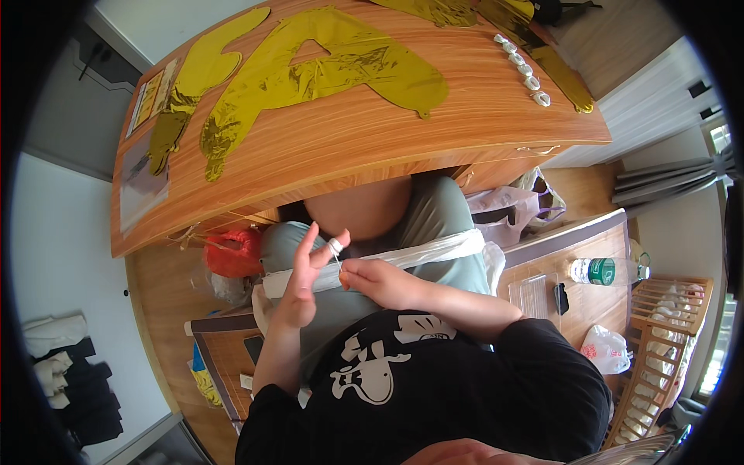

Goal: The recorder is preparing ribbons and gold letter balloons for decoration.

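Observation:
My left hand (304, 277) is raised over my lap with its fingers stretched apart. A thin white string (335, 247) is wound around one of its fingers. Close beside it, my right hand (381, 283) pinches the string's lower end, so a short length runs taut between the two hands. A long white strip of folded, soft-looking material (418, 252) lies across my thighs beneath both hands. Beyond, on the wooden desk (325, 147), several small white bundles (530, 82) stand in a row at the right.
Flat gold foil letter balloons (372, 58) cover much of the desk. A red plastic bag (232, 253) sits below its left side. At my right are a water bottle (608, 271), a black phone-like object (561, 297), a white plastic bag (607, 349) and a slatted wooden rack (651, 364).

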Demonstrator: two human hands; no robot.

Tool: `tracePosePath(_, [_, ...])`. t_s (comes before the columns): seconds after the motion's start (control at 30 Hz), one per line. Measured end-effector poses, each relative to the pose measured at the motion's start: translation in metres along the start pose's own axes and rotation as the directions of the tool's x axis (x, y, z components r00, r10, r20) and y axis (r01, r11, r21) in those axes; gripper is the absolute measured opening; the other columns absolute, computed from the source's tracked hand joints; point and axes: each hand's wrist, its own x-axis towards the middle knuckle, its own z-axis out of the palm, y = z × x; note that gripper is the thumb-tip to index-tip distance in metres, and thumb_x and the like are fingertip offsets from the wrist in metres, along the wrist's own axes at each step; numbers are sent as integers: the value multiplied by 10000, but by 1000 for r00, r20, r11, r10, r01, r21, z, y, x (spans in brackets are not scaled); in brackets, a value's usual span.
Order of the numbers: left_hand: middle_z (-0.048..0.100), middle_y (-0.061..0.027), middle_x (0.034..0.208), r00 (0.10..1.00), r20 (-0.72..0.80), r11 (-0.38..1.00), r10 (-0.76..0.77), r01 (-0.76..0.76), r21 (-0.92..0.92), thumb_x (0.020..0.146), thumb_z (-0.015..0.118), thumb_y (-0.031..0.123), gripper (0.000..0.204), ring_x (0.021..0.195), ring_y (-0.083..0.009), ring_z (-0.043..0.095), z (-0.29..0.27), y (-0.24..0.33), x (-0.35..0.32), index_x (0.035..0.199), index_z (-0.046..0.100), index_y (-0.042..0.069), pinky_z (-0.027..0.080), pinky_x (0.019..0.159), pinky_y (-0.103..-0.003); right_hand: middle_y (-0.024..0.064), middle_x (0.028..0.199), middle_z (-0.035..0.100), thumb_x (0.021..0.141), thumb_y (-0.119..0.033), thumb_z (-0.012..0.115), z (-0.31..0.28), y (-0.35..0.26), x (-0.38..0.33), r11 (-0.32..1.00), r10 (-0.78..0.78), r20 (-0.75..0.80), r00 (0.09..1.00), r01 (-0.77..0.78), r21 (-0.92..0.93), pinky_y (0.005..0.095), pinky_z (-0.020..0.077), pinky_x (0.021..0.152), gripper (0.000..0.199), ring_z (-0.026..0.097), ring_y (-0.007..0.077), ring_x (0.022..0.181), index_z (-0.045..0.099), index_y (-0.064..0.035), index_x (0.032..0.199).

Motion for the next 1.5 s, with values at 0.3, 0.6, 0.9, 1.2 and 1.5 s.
tracePosePath(0.3, [689, -188, 1081, 972, 227, 799, -66, -85, 595, 1008, 479, 497, 707, 1006, -209, 639, -11, -2, 11, 1457, 370, -37, 432, 942, -331, 71, 798, 670, 827, -103, 743, -3, 3, 7, 838, -449, -420, 789, 208, -505, 367, 477, 720, 37, 615, 251, 738, 710, -89, 839])
tracePosePath(0.6, [586, -185, 1369, 931, -42, 625, -364, 210, -752, 1007, 522, 60, 613, 1273, -258, 558, 24, -22, 7, 1544, 227, 88, 403, 1089, -398, -31, 694, 575, 628, -81, 849, -8, 3, 14, 453, -824, -325, 464, 194, -870, 352, 436, 660, 232, 577, 200, 695, 701, -167, 784])
tracePosePath(0.9, [588, -62, 1343, 884, 104, 267, -455, 247, -931, 960, 600, 21, 533, 1247, -151, 559, 26, -14, 3, 1444, 408, 137, 440, 1041, -311, 37, 874, 652, 659, -73, 862, -18, 10, 11, 439, -871, -254, 420, 434, -787, 322, 460, 673, 268, 590, 219, 777, 732, -89, 893])
tracePosePath(1.2, [652, -151, 1225, 871, 334, 490, -359, 481, -727, 896, 686, -20, 773, 1166, -193, 632, 5, -9, 4, 1538, 277, 119, 501, 1001, -327, 94, 1009, 623, 678, -76, 877, -39, -2, 4, 891, -359, -378, 853, 434, 134, 341, 478, 860, 426, 589, 233, 984, 661, -57, 1046])
tracePosePath(1.5, [580, -127, 1279, 746, 429, 653, -509, 659, -372, 852, 722, -38, 912, 1151, -249, 658, 2, 2, 3, 1575, 186, 110, 539, 980, -374, 61, 985, 621, 680, -10, 824, -55, -15, -3, 939, -199, 170, 965, 237, -249, 335, 486, 875, 406, 606, 232, 955, 589, -61, 1008])
